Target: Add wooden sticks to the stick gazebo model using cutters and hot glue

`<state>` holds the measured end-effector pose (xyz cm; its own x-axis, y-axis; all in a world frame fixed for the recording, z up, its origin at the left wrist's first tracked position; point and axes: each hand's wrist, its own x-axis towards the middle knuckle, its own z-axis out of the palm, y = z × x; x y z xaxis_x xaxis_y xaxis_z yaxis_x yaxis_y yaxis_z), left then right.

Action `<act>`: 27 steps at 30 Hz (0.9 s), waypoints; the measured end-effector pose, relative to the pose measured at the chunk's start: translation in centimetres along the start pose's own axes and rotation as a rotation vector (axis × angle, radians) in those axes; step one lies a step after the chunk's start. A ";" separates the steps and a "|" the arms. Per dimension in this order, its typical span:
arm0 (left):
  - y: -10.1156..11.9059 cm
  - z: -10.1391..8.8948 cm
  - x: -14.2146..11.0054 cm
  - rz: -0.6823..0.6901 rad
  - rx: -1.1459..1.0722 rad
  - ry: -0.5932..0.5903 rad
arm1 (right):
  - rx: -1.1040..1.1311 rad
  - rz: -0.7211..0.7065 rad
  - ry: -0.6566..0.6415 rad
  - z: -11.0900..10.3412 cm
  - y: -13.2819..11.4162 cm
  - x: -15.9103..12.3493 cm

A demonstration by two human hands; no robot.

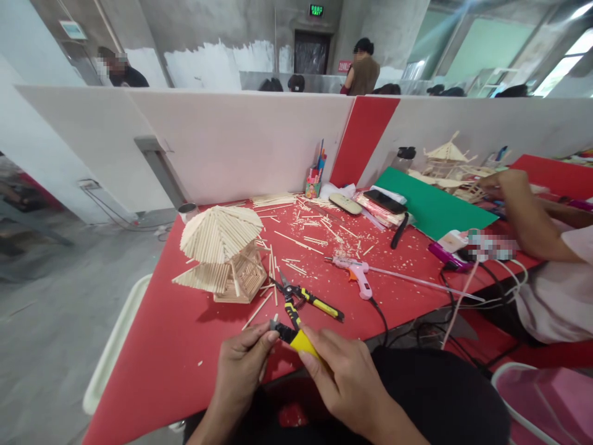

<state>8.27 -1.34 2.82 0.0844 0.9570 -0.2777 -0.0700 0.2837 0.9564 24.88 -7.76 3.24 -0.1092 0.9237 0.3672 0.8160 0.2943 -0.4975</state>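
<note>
My left hand is closed in a pinch on a thin wooden stick, whose pale tip shows above the thumb. In my right hand is a yellow-and-black hand tool; its dark end meets my left fingertips, and its exact kind is partly hidden. Just beyond my hands lie cutting shears with yellow-and-black handles spread apart. To their left stands a small pavilion model built of wooden sticks, with a layered roof. Loose sticks lie around it.
A pink glue gun with a long glue stick and cord lies on the red table. Behind are a pen cup, a beige case, a phone and a green board. At right, another person's arm reaches toward a second model.
</note>
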 end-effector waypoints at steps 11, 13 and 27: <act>-0.7 -0.3 0.1 -0.013 -0.008 -0.099 | 0.277 0.120 -0.157 -0.2 0.1 0.4; -0.8 -0.4 0.1 -0.012 0.020 -0.108 | 0.229 0.123 -0.153 -0.3 0.0 0.4; -0.2 -0.5 0.2 -0.066 -0.127 -0.084 | -0.490 0.318 0.123 1.1 3.6 1.4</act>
<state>7.82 -1.22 2.50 0.1758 0.9291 -0.3254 -0.1866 0.3560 0.9157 27.05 -5.09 1.10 0.2258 0.9043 0.3624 0.9680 -0.1665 -0.1876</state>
